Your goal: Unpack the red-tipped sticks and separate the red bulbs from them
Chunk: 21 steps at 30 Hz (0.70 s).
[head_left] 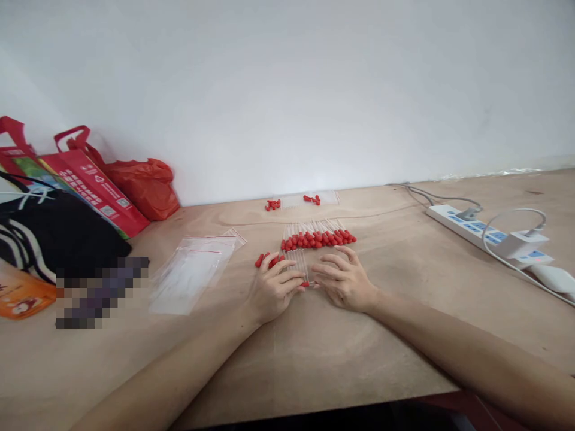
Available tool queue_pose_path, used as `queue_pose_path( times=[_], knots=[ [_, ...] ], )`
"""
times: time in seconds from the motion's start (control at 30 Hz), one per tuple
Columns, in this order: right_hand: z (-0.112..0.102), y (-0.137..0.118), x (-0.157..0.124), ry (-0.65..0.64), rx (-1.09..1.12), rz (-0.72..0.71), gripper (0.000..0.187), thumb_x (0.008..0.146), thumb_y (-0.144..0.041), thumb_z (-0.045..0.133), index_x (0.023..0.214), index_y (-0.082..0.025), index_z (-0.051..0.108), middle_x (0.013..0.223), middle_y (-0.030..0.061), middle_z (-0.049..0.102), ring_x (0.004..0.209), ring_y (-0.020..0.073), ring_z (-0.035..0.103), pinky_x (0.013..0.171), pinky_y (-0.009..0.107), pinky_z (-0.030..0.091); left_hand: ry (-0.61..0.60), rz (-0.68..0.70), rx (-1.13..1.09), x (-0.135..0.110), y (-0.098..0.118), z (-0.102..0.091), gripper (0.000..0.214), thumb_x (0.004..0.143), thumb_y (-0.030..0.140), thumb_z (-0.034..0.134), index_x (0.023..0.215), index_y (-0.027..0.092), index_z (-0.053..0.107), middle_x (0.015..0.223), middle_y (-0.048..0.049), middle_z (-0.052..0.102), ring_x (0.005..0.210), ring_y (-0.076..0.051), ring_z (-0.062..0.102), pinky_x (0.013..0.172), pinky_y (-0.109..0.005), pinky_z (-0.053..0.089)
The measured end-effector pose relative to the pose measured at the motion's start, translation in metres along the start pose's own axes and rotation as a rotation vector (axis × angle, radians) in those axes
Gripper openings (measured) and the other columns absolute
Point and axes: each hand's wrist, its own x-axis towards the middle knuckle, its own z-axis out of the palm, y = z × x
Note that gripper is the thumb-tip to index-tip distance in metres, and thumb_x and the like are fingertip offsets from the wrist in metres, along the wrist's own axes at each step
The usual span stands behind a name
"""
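Observation:
Pinched at the fingertips of my left hand (275, 294) is a small red rubber bulb (305, 284), lying sideways. My right hand (347, 284) is closed at the fingertips, and the end of a thin clear tube shows between it and the bulb; the rest is hidden by the fingers. Just beyond my hands lies a row of droppers (318, 240), red bulbs toward me and thin tubes pointing away. Loose red bulbs (259, 260) lie by my left fingers, partly covered. Several bare clear tubes (300, 258) lie between my hands and the row.
Clear zip bags (193, 272) lie flat to the left. At the back are more red bulbs (272, 205) and a clear bag (332, 197). A power strip (476, 228) with cables is at right. Shopping bags (96, 185) and a black bag (76, 233) stand at left.

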Motion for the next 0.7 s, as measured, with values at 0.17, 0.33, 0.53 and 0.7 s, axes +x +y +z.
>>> queue_pose_path(
  times=[0.17, 0.33, 0.53, 0.7],
  knots=[
    [0.000, 0.000, 0.000, 0.015, 0.003, -0.006, 0.012, 0.080, -0.025, 0.053, 0.076, -0.024, 0.065, 0.093, -0.0047, 0.066, 0.092, 0.0152, 0.052, 0.098, 0.042, 0.023, 0.024, 0.026, -0.019, 0.000, 0.001, -0.002, 0.011, 0.083, 0.022, 0.051, 0.081, 0.022, 0.062, 0.081, 0.0053, 0.069, 0.089, -0.017, 0.059, 0.094, -0.042, 0.028],
    [0.001, 0.001, 0.000, 0.019, 0.038, -0.001, 0.011, 0.079, -0.023, 0.053, 0.077, -0.023, 0.064, 0.091, -0.0048, 0.066, 0.092, 0.0143, 0.051, 0.097, 0.042, 0.022, 0.018, 0.029, -0.023, 0.000, 0.002, -0.004, 0.012, 0.083, 0.018, 0.050, 0.080, 0.021, 0.061, 0.082, 0.0043, 0.069, 0.087, -0.015, 0.059, 0.092, -0.040, 0.031],
    [-0.001, 0.002, 0.001, -0.001, 0.040, 0.001, 0.011, 0.080, -0.025, 0.053, 0.078, -0.023, 0.063, 0.095, -0.0035, 0.065, 0.090, 0.0142, 0.051, 0.095, 0.042, 0.023, 0.034, 0.058, -0.035, 0.001, 0.004, -0.005, 0.012, 0.082, 0.016, 0.049, 0.078, 0.020, 0.060, 0.079, 0.0039, 0.069, 0.084, -0.015, 0.059, 0.088, -0.039, 0.034],
    [-0.005, 0.011, -0.006, 0.041, 0.047, 0.135, 0.015, 0.081, -0.025, 0.050, 0.075, -0.022, 0.064, 0.088, 0.0006, 0.065, 0.083, 0.0144, 0.053, 0.086, 0.037, 0.029, 0.104, -0.020, -0.019, -0.007, -0.013, -0.015, 0.012, 0.082, 0.015, 0.050, 0.078, 0.021, 0.060, 0.079, 0.0023, 0.066, 0.080, -0.014, 0.057, 0.080, -0.033, 0.040]
  ],
)
